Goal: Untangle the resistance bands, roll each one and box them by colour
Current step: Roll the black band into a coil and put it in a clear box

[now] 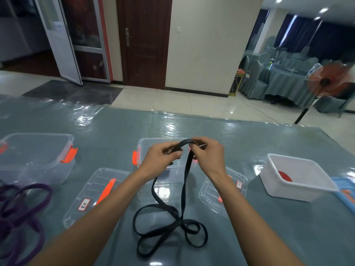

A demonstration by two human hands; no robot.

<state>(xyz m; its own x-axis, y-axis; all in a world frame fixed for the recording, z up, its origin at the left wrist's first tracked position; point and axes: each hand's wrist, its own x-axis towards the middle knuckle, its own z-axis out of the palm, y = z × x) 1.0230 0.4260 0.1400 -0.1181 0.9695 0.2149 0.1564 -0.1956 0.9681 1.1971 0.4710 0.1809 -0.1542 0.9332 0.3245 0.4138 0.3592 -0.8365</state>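
Note:
A black resistance band (184, 191) hangs from both hands over the table. My left hand (160, 157) pinches one side of its top bend and my right hand (209, 155) pinches the other side. The band's lower part lies in loose crossed loops on the table near me. Purple bands (23, 210) lie tangled at the near left. Behind my hands stands a clear box (143, 148) with orange latches. A second clear box (36, 154) stands at the left. A white tub (299, 177) at the right holds a rolled red band (285, 176).
Two clear lids with orange handles and labels lie flat: one (96, 191) left of my arms, one (236, 187) right of them. A blue lid (345, 192) sits at the right edge. The table has a shiny teal cover (240, 139). A red fan (328, 81) stands beyond it.

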